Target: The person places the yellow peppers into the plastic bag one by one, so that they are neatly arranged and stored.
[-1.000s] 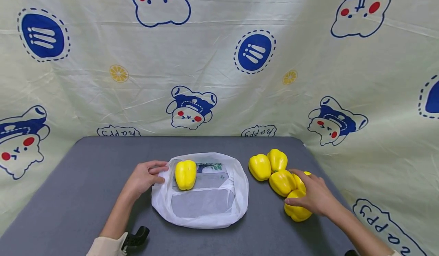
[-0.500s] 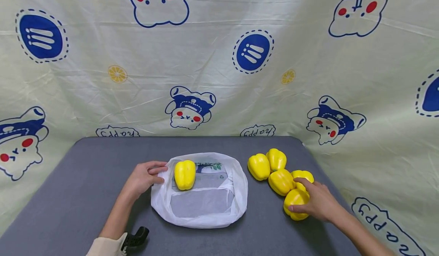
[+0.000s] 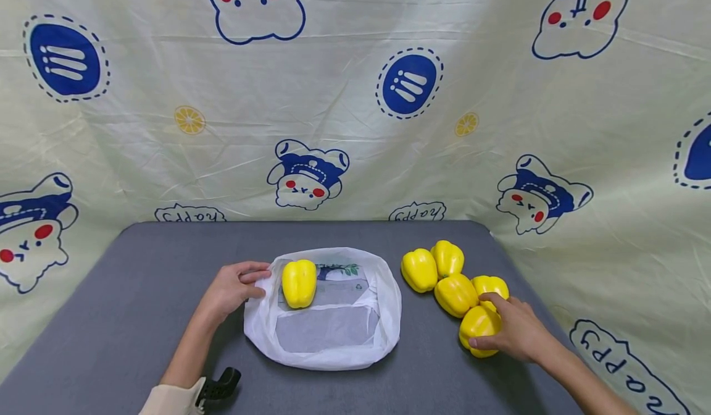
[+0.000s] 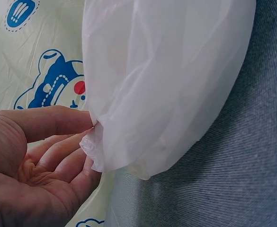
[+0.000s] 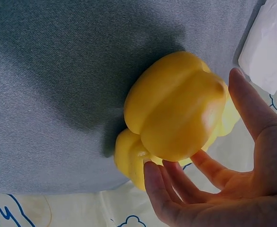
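My left hand pinches the left rim of a white plastic bag between thumb and fingers. In the left wrist view the bag's gathered edge sits at the fingertips. Inside the bag, at its far left, lies a yellow bell pepper. My right hand is around the nearest yellow bell pepper of a group on the right. In the right wrist view the fingers reach the side of that pepper, while the thumb tip appears slightly apart from it.
Several more yellow bell peppers lie touching or close together to the right of the bag. A grey cloth covers the table. Behind it hangs a printed curtain. A black strap is on the left wrist.
My right hand has drawn back slightly toward me, from over the back right pepper to the nearest one. My left hand and the bag stay put.
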Motion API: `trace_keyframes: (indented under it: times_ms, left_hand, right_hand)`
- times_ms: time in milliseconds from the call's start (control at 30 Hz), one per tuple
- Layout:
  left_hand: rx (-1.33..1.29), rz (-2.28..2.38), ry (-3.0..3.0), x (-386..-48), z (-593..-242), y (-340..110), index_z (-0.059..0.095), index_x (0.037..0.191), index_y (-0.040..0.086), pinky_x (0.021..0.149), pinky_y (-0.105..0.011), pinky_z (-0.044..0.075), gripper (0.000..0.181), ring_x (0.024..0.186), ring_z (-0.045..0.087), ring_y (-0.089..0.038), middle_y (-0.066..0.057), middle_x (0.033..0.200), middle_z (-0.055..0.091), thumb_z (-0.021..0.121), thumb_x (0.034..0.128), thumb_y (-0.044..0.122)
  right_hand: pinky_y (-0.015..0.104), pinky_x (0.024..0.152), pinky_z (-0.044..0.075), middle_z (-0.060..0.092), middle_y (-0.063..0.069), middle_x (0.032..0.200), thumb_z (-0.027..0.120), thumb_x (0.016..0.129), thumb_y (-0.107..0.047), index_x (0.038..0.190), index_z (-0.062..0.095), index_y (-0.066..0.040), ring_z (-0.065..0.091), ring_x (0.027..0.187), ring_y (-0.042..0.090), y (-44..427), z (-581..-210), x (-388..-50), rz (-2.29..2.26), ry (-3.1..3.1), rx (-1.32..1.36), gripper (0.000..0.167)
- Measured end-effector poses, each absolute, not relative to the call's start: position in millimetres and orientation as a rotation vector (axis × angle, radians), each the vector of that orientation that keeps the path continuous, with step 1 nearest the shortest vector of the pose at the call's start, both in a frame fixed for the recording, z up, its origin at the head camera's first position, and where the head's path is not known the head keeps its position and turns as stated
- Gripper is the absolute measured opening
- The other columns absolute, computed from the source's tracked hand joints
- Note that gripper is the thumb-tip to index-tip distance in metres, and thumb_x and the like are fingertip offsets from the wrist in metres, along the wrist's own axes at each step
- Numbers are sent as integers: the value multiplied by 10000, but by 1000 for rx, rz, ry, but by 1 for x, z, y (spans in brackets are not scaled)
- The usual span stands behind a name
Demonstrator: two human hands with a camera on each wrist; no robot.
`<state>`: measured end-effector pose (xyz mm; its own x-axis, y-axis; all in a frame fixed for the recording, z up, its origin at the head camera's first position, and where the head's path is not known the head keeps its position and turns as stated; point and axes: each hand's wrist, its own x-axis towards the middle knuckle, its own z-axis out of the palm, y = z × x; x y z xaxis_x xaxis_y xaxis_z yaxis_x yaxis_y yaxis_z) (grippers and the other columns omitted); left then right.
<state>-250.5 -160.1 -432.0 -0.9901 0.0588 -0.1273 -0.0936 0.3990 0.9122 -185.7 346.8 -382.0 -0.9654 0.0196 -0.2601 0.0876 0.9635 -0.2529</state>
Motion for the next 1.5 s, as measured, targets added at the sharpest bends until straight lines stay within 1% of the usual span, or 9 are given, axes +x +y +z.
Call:
trace_keyframes:
  times_ms: [267,500,767,967,1200,1500]
  left_hand:
    - [-33,1641,2514,-250,-432,-160,632,1352,25,992,-451,540,526,1306,589,-344,-145,1304,695,708,836,-43]
    - [-28,1639,2518,-250,-432,-161,634,1349,25,963,-422,551,528,1297,593,-344,-145,1303,696,707,831,-50]
    - [-36,1640,2515,-249,-432,-161,635,1350,30,976,-438,552,524,1297,594,-345,-145,1304,696,707,837,-51]
    - [-32,1640,2517,-250,-432,-161,633,1352,30,989,-453,542,520,1306,586,-348,-144,1302,697,701,842,-46]
    - [-37,1642,2516,-251,-432,-160,633,1352,30,985,-446,548,524,1301,594,-340,-144,1303,697,710,839,-46]
    - [-42,1648,2513,-251,-433,-161,635,1350,30,962,-422,559,530,1295,598,-340,-145,1305,696,708,833,-57]
  right_hand:
    - [607,849,464,550,311,1231,896,632,-574,1389,522,-17,500,1077,459,349,-384,-185,-384,2862,59,1012]
    - [600,854,473,564,285,1214,899,631,-567,1381,528,-19,511,1065,437,349,-386,-186,-392,2858,60,1000]
    - [568,849,486,575,248,1182,909,632,-540,1355,549,-26,528,1014,369,348,-385,-187,-397,2847,73,957]
    - [566,843,496,586,251,1165,921,640,-492,1323,569,-20,538,995,366,346,-385,-185,-394,2866,62,902]
    - [573,847,492,604,232,1156,932,617,-490,1292,599,-35,548,995,362,346,-384,-186,-395,2883,47,880]
    - [527,824,499,638,124,1093,944,581,-497,1255,626,-67,545,965,305,343,-382,-189,-389,2856,34,860]
